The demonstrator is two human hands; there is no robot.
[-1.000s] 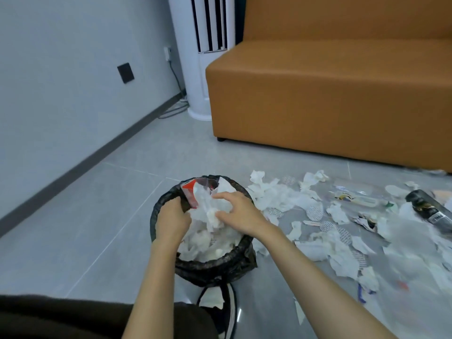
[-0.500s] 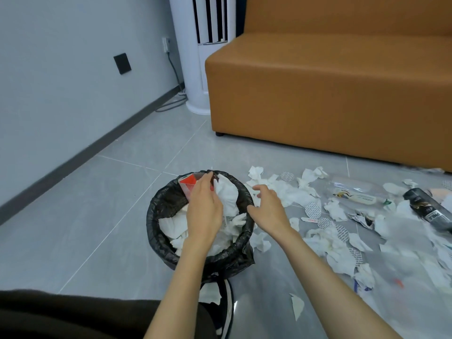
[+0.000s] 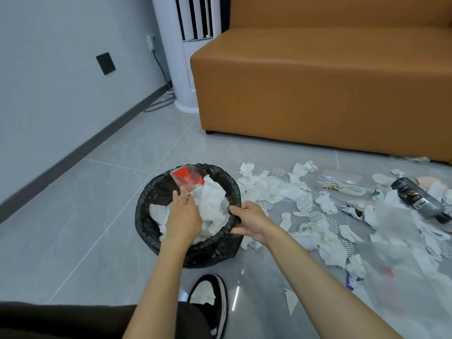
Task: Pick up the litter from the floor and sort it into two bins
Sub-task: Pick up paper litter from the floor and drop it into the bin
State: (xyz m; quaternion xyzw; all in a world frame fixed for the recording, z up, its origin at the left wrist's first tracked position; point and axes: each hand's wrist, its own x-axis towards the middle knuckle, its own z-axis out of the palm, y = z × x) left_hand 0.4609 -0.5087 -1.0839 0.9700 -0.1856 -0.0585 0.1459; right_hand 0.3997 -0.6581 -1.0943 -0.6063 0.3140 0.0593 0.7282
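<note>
A round bin lined with a black bag (image 3: 149,204) stands on the grey floor, filled with crumpled white tissue (image 3: 212,201) and a red-and-clear wrapper (image 3: 187,178). My left hand (image 3: 183,216) lies flat on the tissue inside the bin, fingers straight, pressing down. My right hand (image 3: 249,220) grips the bin's right rim, thumb and fingers curled round the black liner. Scattered white tissues (image 3: 271,189), a clear plastic bottle (image 3: 347,185) and a dark bottle (image 3: 415,199) lie on the floor to the right.
An orange sofa (image 3: 318,81) stands behind the litter. A white tower fan (image 3: 188,57) with a cable sits by the wall. My black-and-white shoe (image 3: 210,297) is just in front of the bin. Bare floor lies left of the bin.
My right hand moved from beside the bin onto its right rim and took hold of it. My left hand dropped flat onto the tissue in the bin.
</note>
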